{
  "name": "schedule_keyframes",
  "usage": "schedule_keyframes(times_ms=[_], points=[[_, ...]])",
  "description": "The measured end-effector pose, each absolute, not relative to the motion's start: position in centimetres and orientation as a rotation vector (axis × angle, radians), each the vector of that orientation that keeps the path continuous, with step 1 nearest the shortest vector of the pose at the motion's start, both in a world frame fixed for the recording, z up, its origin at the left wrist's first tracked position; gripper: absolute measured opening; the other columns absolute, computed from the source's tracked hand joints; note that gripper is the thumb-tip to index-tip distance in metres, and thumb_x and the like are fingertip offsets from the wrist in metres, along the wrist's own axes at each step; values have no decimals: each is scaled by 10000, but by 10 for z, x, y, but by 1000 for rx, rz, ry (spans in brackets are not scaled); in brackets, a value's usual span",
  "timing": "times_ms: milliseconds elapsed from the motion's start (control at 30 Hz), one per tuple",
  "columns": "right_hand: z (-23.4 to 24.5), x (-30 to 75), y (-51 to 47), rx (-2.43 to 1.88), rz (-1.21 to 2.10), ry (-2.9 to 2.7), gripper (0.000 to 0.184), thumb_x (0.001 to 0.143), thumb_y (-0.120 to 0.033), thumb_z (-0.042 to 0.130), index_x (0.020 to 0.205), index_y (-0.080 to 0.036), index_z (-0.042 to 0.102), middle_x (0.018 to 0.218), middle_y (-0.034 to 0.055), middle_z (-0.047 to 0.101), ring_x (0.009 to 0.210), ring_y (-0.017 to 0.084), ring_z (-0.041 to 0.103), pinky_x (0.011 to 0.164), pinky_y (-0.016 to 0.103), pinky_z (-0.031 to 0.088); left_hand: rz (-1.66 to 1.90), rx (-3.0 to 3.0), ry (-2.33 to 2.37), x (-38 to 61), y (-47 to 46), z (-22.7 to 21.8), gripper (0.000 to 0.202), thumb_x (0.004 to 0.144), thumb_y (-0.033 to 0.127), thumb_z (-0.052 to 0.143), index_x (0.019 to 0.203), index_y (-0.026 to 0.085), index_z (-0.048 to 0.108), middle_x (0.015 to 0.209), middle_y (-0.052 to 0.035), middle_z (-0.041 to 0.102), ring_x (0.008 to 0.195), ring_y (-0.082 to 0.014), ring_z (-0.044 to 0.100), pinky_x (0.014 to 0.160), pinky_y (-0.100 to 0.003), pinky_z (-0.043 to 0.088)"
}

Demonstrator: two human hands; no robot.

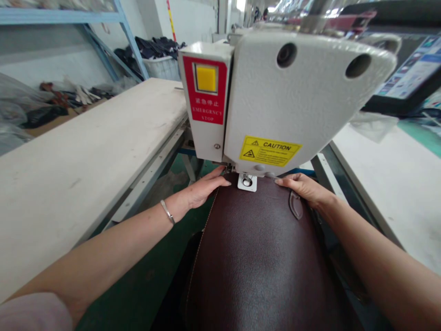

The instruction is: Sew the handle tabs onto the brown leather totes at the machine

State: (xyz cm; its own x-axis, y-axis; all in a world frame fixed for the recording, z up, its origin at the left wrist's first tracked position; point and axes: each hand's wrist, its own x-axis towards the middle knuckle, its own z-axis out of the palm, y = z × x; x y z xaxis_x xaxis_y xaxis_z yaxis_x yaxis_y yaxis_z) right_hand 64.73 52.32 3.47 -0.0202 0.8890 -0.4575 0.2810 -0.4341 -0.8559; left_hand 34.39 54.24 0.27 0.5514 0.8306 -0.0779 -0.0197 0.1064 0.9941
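A dark brown leather piece (pixel 255 248) stretches from the front of the view up to the head of a white sewing machine (pixel 296 96). Pale stitching runs down its left edge, and a small leather loop (pixel 295 205) is on its right side. My left hand (pixel 206 187) grips the far left edge, thumb on top and fingers partly hidden. At the far right edge my right hand (pixel 303 186) pinches the leather the same way. Between both hands, the machine's square white presser foot (pixel 247 182) rests over the leather, with a round opening in it.
White tabletops flank the machine, one at left (pixel 103 147) and one at right (pixel 382 174). The machine carries a yellow emergency stop button (pixel 206 79). A screen (pixel 409 69) stands at back right. Behind, a tub (pixel 161 68) holds dark cloth beside a blue rack (pixel 62 17).
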Motion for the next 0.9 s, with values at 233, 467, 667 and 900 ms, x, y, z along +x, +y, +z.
schedule_keyframes(times_ms=[233,467,667,900], points=[[30,651,523,-1742,1481,-1250,607,466,-643,870,533,-169,497,493,-13,464,427,77,367,416,223,259,746,1178,719,344,542,4,570,751,249,646,1311,203,549,1418,-66,559,1340,-257,470,1199,-451,244],[29,651,523,-1682,1503,-1300,603,507,-663,861,554,-152,544,539,2,501,481,86,400,453,227,290,701,1222,717,343,537,7,679,755,260,683,1391,186,458,1479,-88,491,1390,-250,412,1207,-433,230],[34,646,519,-1701,1434,-1363,638,514,-705,829,537,-159,499,508,-18,444,466,71,348,447,218,251,658,1362,688,350,534,12,900,702,343,808,1454,180,341,1512,-135,435,1403,-275,397,1199,-472,254],[40,646,508,-1720,1377,-1450,621,580,-718,786,583,-152,531,533,-15,451,477,75,361,444,214,243,622,1344,696,353,539,7,993,690,353,824,1487,194,254,1491,-147,453,1400,-296,404,1185,-511,280]])
